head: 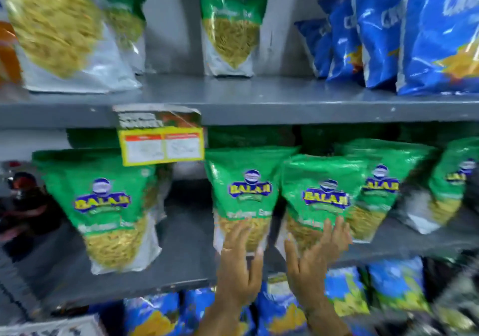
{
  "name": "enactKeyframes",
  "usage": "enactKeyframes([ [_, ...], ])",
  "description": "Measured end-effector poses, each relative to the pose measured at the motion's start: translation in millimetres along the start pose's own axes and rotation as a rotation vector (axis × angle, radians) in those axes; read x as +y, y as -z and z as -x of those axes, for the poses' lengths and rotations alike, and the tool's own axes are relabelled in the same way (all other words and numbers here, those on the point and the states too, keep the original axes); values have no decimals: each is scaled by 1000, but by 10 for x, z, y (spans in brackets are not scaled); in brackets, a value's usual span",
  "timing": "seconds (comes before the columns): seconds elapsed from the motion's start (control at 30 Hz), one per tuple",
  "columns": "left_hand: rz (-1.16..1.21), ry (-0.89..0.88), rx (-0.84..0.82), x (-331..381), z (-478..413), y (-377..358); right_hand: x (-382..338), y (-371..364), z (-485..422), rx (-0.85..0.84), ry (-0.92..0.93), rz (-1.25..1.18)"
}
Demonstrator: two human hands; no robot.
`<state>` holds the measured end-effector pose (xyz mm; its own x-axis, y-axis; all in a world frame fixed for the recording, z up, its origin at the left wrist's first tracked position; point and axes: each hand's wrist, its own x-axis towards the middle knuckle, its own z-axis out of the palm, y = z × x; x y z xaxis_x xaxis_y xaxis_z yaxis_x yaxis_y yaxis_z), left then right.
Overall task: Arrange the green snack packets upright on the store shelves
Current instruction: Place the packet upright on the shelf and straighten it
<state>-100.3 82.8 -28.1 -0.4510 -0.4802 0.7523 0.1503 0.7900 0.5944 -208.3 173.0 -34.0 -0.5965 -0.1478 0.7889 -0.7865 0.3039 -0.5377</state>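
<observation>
Several green snack packets stand upright on the grey middle shelf (181, 263). My left hand (239, 265) lies flat against the bottom of one green packet (243, 198), fingers spread. My right hand (315, 260) cups the base of the neighbouring green packet (324, 203), thumb on its left side and fingers on its front. Further right lean two more green packets (381, 187) (453, 180). Another green packet (108, 206) stands alone at the left. On the upper shelf (259, 97) stand a green packet (230, 21) and a large one (64, 24) at the left.
Blue snack bags (388, 37) fill the right of the upper shelf. More blue bags (347, 291) sit on the shelf below my hands. A yellow price label (162, 145) hangs from the upper shelf's edge. Dark items (26, 206) are at the far left.
</observation>
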Motion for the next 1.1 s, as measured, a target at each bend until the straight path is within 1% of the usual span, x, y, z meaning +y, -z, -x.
enactKeyframes([
  [0.07, 93, 210, -104, 42, 106, -410, 332, 71, -9, -92, -153, -18],
  [0.13, 137, 294, -149, 70, 154, -761, 574, 127, -60, -189, -266, -91],
  [0.2, 167, 343, -130, 95, 135, -1022, 745, 158, -104, -299, -313, -198],
  [0.27, 199, 435, -81, 106, 75, -1212, 874, 168, -142, -395, -313, -254],
  [0.37, 203, 558, 0, 87, -14, -1367, 989, 156, -205, -464, -265, -301],
  [0.43, 168, 556, 19, 89, -49, -1407, 1013, 168, -215, -484, -236, -283],
  [0.53, 125, 573, 25, 152, -46, -1420, 990, 251, -203, -472, -178, -264],
  [0.67, 31, 516, 45, 309, 61, -1376, 983, 436, -122, -473, -146, -291],
  [0.8, -38, 436, 201, 582, 205, -1304, 907, 719, -122, -511, -72, -378],
  [0.87, -52, 372, 291, 742, 143, -1199, 773, 836, -239, -489, -20, -399],
  [0.97, -63, 231, 442, 1064, -195, -972, 420, 976, -541, -341, 74, -437],
  [1.03, -64, 145, 561, 1346, -517, -795, 103, 1056, -828, -191, 145, -452],
  [1.1, -23, 78, 638, 1633, -859, -588, -242, 1138, -1171, -52, 215, -463],
])
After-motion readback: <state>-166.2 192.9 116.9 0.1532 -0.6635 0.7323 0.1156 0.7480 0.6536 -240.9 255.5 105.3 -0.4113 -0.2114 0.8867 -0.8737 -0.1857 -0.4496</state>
